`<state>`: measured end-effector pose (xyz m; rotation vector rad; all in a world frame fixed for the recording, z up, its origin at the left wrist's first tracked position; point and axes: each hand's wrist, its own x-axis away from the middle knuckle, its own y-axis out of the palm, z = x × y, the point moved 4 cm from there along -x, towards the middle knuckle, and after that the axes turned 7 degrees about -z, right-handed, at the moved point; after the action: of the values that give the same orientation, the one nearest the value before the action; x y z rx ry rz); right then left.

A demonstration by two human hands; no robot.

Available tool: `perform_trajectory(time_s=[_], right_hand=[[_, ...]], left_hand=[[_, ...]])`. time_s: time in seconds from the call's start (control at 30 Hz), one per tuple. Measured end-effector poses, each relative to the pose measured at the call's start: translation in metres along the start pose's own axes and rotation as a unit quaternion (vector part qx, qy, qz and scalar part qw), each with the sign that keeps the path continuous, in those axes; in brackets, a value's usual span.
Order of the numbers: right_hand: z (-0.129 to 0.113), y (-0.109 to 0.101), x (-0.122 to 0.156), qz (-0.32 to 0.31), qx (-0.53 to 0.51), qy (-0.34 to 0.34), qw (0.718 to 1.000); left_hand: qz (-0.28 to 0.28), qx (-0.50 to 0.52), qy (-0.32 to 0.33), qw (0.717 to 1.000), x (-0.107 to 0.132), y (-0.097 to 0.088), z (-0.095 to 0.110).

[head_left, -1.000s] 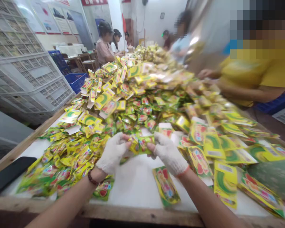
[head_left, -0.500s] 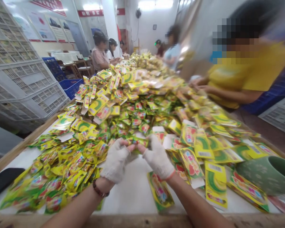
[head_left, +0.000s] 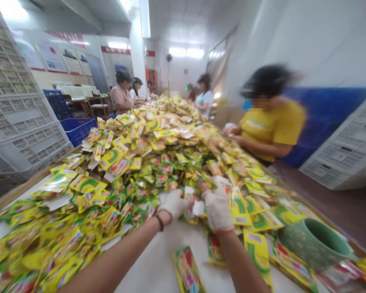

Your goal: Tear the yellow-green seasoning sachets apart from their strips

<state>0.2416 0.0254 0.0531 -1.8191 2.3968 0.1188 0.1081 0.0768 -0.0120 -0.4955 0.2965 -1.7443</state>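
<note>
Both hands wear white fingerless work gloves over the middle of the table. My left hand [head_left: 174, 204] is closed on the left edge of a small yellow-green carton [head_left: 190, 208], whose white end flap stands open toward my right hand. My right hand [head_left: 218, 204] is just to the right of it, fingers curled round a small green-yellow packet [head_left: 205, 182], which is blurred. In front of my wrists a flat yellow-green carton [head_left: 187, 269] lies face up on the white tabletop. Loose packets [head_left: 88, 228] are heaped left of my left arm.
A long heap of cartons [head_left: 158, 126] runs down the table. A green patterned pot [head_left: 305, 244] stands at the right. White crates [head_left: 33, 106] are stacked at the left, with a blue crate [head_left: 79, 129] behind. A person in a yellow shirt [head_left: 262, 130] works on the right.
My hands have moved right and slightly apart. My left hand has gone from a small packet to a carton with an open flap. The view has tilted up.
</note>
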Motion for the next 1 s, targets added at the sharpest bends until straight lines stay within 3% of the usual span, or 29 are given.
perform_trajectory(time_s=[0.07,0.13,0.27,0.37,0.5,0.67,0.83,1.0], right_hand=[[0.003,0.002,-0.001,-0.01,0.012,-0.003,1.0],[0.006,0.003,-0.003,-0.025,0.013,-0.014,1.0],[0.012,0.007,-0.004,-0.079,0.027,-0.041,0.996],[0.021,0.023,0.001,-0.154,0.045,-0.022,0.987],[0.032,0.052,0.019,-0.215,0.022,0.068,0.974],[0.023,0.061,0.031,-0.159,0.016,0.04,0.986],[0.024,0.051,0.029,-0.156,-0.011,0.069,0.985],[0.018,0.042,0.027,-0.209,0.02,0.049,0.976]], left_hand=[[-0.003,0.005,0.009,1.0,-0.004,-0.001,0.001],[0.006,0.018,0.032,0.999,0.0,-0.014,0.002],[-0.018,0.018,0.087,0.996,0.027,-0.053,0.001],[-0.054,-0.025,0.129,0.99,0.053,-0.071,-0.003],[0.011,-0.173,0.147,0.974,0.076,-0.072,-0.019],[0.123,-0.368,0.111,0.915,0.092,-0.06,-0.038],[0.118,-0.413,0.104,0.897,0.089,-0.073,-0.031],[0.089,-0.445,0.145,0.879,0.087,-0.085,-0.021]])
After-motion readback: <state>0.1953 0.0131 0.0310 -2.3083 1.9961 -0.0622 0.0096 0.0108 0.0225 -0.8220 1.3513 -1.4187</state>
